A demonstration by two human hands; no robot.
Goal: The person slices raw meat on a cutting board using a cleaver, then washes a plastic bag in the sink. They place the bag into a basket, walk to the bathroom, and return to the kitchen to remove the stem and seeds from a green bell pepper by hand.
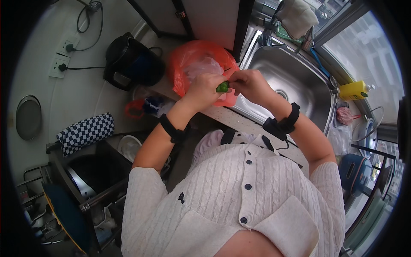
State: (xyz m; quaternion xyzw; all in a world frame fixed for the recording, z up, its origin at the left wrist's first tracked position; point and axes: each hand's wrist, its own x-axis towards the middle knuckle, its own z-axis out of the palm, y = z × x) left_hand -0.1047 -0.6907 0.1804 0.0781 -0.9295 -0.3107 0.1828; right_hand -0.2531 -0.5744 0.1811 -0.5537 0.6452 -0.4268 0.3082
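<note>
My left hand holds a small green pepper between the thumb and fingers; part of it is hidden by the hand. At its right end, the fingertips of my right hand pinch what looks like the dark stem. Both hands are over the near rim of an open red plastic bag, which stands on the speckled counter by the sink. Inside that bag lies a translucent white plastic bag, its contents hard to make out.
A stainless steel sink with a faucet is on the right. Left of the red bag stands a black electric kettle, its cord plugged into the wall. A yellow bottle is beyond the sink, and a checkered cloth hangs at left.
</note>
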